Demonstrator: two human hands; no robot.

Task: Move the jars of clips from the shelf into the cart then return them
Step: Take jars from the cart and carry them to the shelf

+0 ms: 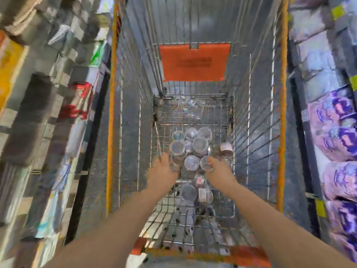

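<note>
One cart (pixel 114 93) with one orange flap (pixel 194 61). Jars (pixel 191 162) in it: I count nine standing lid-up, plus at least three tipped on their sides with labels showing. So roughly a dozen, but it's too blurry for an exact number. Two hands: left hand (pixel 164 171), right hand (pixel 218 171). Purple packs (pixel 340 140) at the right edge, maybe four, hard to say through the blur.

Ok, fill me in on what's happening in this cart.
A person reaches into a wire cart. The right hand grips a clear jar. The left hand is at the edge of the jars beside it, grip unclear. Most jars stand upright on the cart floor, a few lie tipped. Shelves flank the cart.
</note>
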